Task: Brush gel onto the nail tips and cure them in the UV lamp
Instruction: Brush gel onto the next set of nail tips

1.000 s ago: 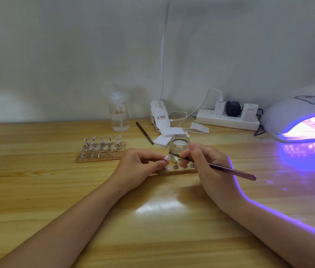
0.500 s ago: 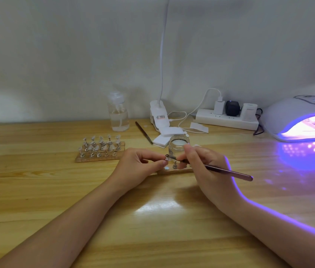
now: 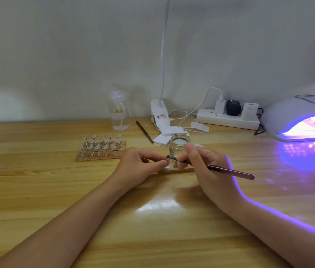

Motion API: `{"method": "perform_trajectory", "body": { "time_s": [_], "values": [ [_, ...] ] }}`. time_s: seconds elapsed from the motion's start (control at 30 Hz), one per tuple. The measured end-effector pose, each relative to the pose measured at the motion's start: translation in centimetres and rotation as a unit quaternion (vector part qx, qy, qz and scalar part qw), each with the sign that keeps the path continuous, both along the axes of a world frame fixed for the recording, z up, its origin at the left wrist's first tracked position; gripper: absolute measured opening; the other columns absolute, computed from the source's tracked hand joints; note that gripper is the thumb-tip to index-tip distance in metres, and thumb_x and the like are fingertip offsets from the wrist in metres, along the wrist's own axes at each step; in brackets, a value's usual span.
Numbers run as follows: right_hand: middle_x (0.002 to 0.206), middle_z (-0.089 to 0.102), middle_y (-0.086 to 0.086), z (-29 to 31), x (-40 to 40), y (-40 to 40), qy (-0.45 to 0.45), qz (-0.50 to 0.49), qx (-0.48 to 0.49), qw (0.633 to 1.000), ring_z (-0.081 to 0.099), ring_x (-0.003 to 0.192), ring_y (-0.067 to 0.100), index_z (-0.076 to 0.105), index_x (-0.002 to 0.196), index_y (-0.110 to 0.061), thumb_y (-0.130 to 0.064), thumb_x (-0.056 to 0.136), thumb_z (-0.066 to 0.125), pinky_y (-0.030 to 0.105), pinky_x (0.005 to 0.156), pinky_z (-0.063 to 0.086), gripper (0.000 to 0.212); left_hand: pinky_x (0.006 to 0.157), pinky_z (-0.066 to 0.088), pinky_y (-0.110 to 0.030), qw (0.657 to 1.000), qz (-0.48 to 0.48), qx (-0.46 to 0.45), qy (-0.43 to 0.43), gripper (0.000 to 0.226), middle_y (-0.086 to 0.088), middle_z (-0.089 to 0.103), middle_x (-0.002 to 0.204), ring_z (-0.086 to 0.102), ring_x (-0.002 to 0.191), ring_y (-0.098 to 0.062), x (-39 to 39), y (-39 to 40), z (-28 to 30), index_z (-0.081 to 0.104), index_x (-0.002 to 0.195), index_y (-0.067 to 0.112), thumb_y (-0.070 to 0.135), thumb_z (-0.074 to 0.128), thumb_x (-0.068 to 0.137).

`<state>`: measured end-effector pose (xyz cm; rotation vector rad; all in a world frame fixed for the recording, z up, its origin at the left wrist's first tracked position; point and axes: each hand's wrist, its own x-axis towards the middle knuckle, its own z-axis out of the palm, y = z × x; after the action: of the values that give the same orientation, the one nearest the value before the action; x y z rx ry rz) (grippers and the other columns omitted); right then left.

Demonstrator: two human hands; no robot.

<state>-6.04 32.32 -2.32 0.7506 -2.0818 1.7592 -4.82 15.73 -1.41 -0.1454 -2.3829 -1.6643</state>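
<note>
My left hand (image 3: 139,167) pinches a small nail tip holder (image 3: 166,162) at the table's middle. My right hand (image 3: 205,167) grips a dark gel brush (image 3: 228,171), whose bristle end rests on the tip held by the left fingers. Just behind the hands stands an open glass gel jar (image 3: 179,145). Below the fingers lies a wooden stand (image 3: 174,170) with another metal holder on it. A second wooden stand (image 3: 100,149) carries several nail tips to the left. The white UV lamp (image 3: 303,118) glows purple at the far right, with tips inside.
A clear pump bottle (image 3: 118,113), a spare brush (image 3: 145,132), a white clip lamp base (image 3: 159,115), white pads (image 3: 167,135) and a power strip (image 3: 228,118) with plugs line the back of the wooden table (image 3: 36,190).
The brush tip has shifted slightly left along the held nail tip. Both hands stay close together in the same place.
</note>
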Motion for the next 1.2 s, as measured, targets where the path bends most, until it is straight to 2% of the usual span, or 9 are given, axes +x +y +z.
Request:
{"method": "perform_trajectory", "body": {
  "time_s": [0.17,0.27,0.37,0.53,0.63,0.8,0.9,1.03,1.2],
  "values": [
    [0.055,0.065,-0.002,-0.08,0.14,-0.10,-0.015,0.007,-0.061,0.998,0.063,0.053,0.008,0.068,0.062,-0.015,-0.038,0.084,0.048,0.011,0.064,0.047,0.038,0.069,0.043,-0.034,1.000,-0.003,0.000,-0.004,0.017,-0.011,0.072,0.076,0.053,0.070,-0.024,-0.14,-0.05,-0.13,0.074,0.071,0.025,0.008,0.074,0.072],
    [0.063,0.067,-0.008,0.16,-0.01,-0.04,0.010,-0.009,-0.016,1.000,0.063,0.063,0.002,0.067,0.068,-0.023,-0.038,0.086,0.045,0.012,0.064,0.047,0.032,0.069,0.044,-0.033,1.000,-0.004,-0.004,-0.003,0.014,-0.008,0.072,0.076,0.055,0.071,-0.024,-0.13,-0.12,-0.17,0.074,0.073,0.024,0.010,0.075,0.072],
    [0.070,0.068,-0.009,0.19,-0.11,0.02,0.006,-0.012,0.028,1.000,0.064,0.070,0.004,0.067,0.073,-0.025,-0.042,0.086,0.044,0.020,0.068,0.050,0.032,0.070,0.045,-0.034,1.000,-0.008,-0.005,-0.001,0.013,-0.008,0.072,0.076,0.056,0.071,-0.024,-0.15,-0.10,-0.17,0.074,0.074,0.023,0.010,0.074,0.072],
    [0.056,0.066,0.001,-0.14,0.13,0.07,-0.020,0.007,-0.041,0.999,0.063,0.057,0.007,0.069,0.063,-0.014,-0.040,0.086,0.049,0.007,0.067,0.044,0.041,0.068,0.041,-0.033,1.000,-0.003,-0.005,-0.005,0.017,-0.012,0.071,0.075,0.052,0.070,-0.023,-0.13,-0.10,-0.19,0.074,0.071,0.026,0.009,0.074,0.073],
    [0.052,0.064,0.004,-0.16,0.03,0.05,-0.031,0.005,-0.061,0.998,0.062,0.055,0.011,0.068,0.058,-0.017,-0.039,0.088,0.050,0.013,0.068,0.047,0.041,0.068,0.040,-0.032,1.000,-0.001,-0.005,-0.007,0.015,-0.015,0.071,0.076,0.051,0.070,-0.023,-0.13,-0.11,-0.16,0.074,0.071,0.026,0.011,0.074,0.073],
    [0.068,0.068,-0.006,0.27,-0.10,-0.09,0.003,-0.004,-0.011,1.000,0.063,0.067,0.001,0.065,0.072,-0.023,-0.036,0.088,0.043,0.008,0.066,0.043,0.030,0.069,0.042,-0.033,1.000,-0.002,-0.008,-0.006,0.017,-0.017,0.070,0.077,0.052,0.071,-0.023,-0.10,-0.12,-0.20,0.073,0.070,0.029,0.012,0.074,0.073],
    [0.068,0.069,-0.006,0.21,-0.10,-0.08,-0.017,0.001,-0.005,1.000,0.064,0.068,0.002,0.068,0.072,-0.023,-0.042,0.085,0.043,0.014,0.069,0.047,0.034,0.069,0.043,-0.034,1.000,-0.004,-0.007,-0.004,0.019,-0.009,0.072,0.073,0.054,0.071,-0.025,-0.10,-0.11,-0.17,0.073,0.069,0.029,0.011,0.074,0.073],
    [0.055,0.066,0.003,0.00,0.09,0.02,-0.039,0.016,-0.060,0.997,0.064,0.056,0.010,0.069,0.062,-0.017,-0.048,0.085,0.050,0.015,0.067,0.048,0.043,0.068,0.043,-0.033,1.000,-0.004,-0.010,-0.004,0.019,-0.003,0.072,0.070,0.054,0.070,-0.024,-0.08,-0.13,-0.13,0.073,0.069,0.030,0.011,0.073,0.074],
    [0.061,0.067,-0.002,0.06,-0.15,-0.06,-0.007,-0.008,-0.041,0.999,0.064,0.063,0.007,0.067,0.066,-0.024,-0.037,0.092,0.047,0.016,0.068,0.048,0.036,0.068,0.043,-0.032,1.000,-0.004,-0.011,-0.006,0.016,-0.003,0.072,0.072,0.054,0.071,-0.023,-0.09,-0.13,-0.16,0.073,0.072,0.028,0.012,0.073,0.074]
  ]
}}
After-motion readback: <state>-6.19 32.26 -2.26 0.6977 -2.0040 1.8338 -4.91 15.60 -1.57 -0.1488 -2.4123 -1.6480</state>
